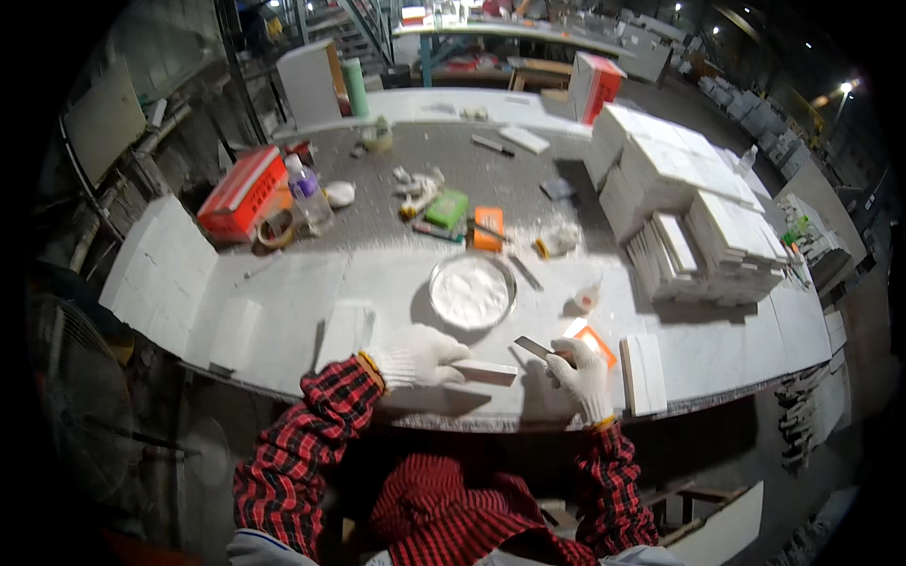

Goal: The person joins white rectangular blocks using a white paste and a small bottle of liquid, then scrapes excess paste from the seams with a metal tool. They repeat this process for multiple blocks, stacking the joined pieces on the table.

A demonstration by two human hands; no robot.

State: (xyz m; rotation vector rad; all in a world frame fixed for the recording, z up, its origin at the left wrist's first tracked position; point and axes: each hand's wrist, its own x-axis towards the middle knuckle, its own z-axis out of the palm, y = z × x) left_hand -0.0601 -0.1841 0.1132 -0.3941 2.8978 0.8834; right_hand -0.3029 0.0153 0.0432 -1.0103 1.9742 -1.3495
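My left hand (415, 357), in a white knit glove, is closed round one end of a small white tile (489, 374), which points to the right above the table's near edge. In my gloved right hand (583, 375) is a flat metal scraper blade (533, 348), its free end pointing left toward the tile but apart from it. Beyond my hands stands a round metal bowl (511, 307) holding white powder. Just behind my right hand an orange-and-white piece (601, 347) lies on the table, partly hidden. A white block (645, 374) rests to its right.
Stacked white tiles (679, 160) rise at the right; another row (156, 266) stands at the far left. Farther back lie a green pad (446, 208), an orange box (488, 228), a metal strip (526, 273), a tape roll (276, 229), a plastic bottle (307, 193) and a red box (243, 191).
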